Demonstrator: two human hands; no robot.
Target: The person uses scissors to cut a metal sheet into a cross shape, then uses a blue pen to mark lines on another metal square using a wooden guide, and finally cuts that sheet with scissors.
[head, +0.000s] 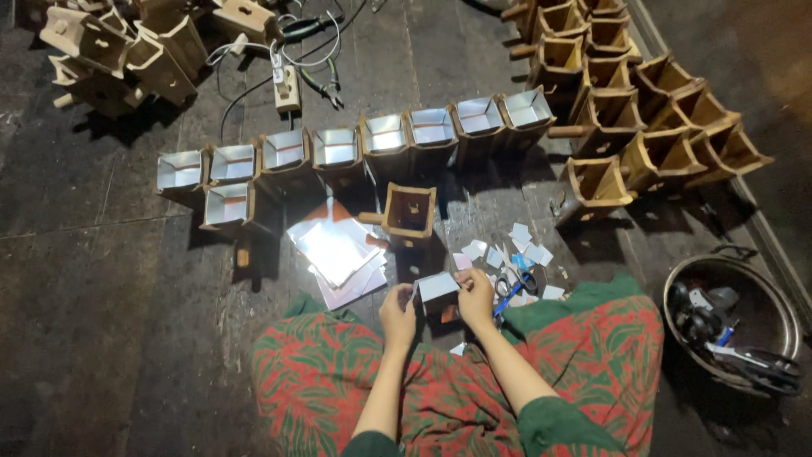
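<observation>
Wooden box (pixel 437 294) between both hands

The scene is dim overall, with the dark floor (pixel 101 279) absorbing most of the light. Illumination falls from above and slightly behind the camera; the wooden boxes (pixel 651 127) cast short, dense shadows toward the lower left. Strong glare appears on the row of foil-lined boxes (pixel 338 148) and on the reflective sheets (pixel 334 254), where surface detail is washed out. The corners darken noticeably. Focus is soft throughout, and the metal basin (pixel 782 313) at the right edge holds contents too murky to resolve. Straight lines bend slightly near the edges.
</observation>
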